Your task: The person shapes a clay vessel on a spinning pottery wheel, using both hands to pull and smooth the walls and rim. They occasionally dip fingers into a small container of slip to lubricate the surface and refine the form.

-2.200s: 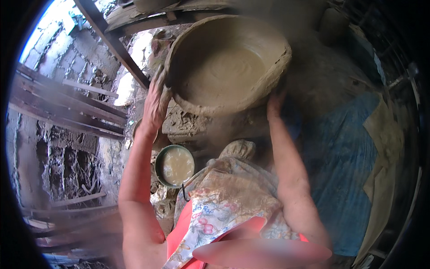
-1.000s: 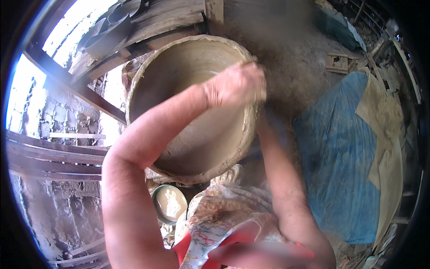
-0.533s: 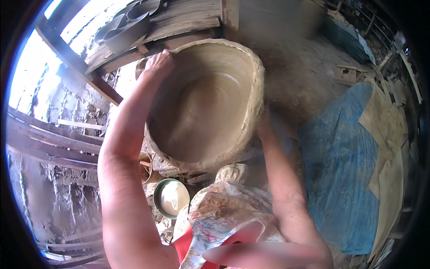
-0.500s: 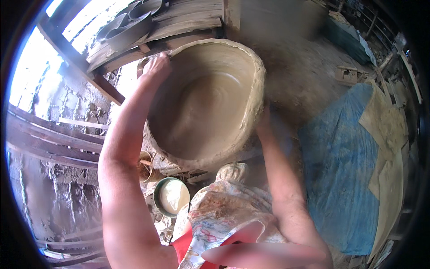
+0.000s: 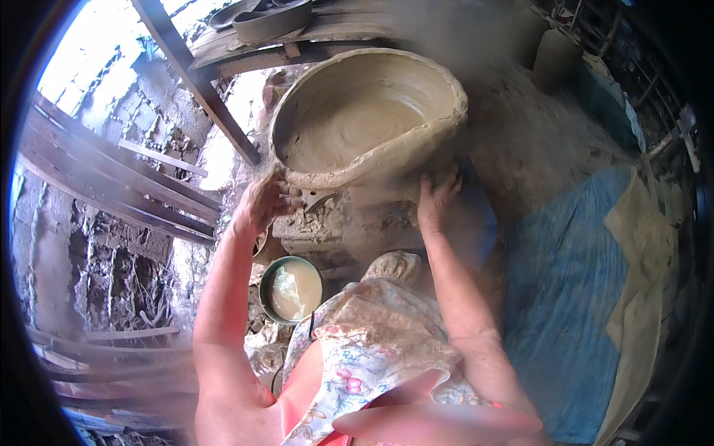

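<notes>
A large wet clay pot (image 5: 349, 119) with a wide mouth and thick, uneven rim stands ahead of me. Its near right rim dips and folds inward. My left hand (image 5: 262, 204) is just below the pot's near left rim, fingers apart and slightly bent, with nothing in them; whether a fingertip touches the clay I cannot tell. Beside the pot's lower right wall, my right hand (image 5: 439, 201) has its fingers spread, close to the clay or touching it. Both palms are free of any tool.
A dark green bucket (image 5: 263, 293) of cloudy water stands below my left hand. Grey clay pieces (image 5: 274, 21) rest on a wooden shelf (image 5: 335, 33) behind the pot. A blue tarp (image 5: 565, 297) covers the right side. Wooden rails (image 5: 123, 175) run along the left; a large jar (image 5: 556, 61) stands far right.
My left hand has left the pot's far left rim and come down to its near left side. My right hand now shows beside the wall with fingers spread. The view has shifted.
</notes>
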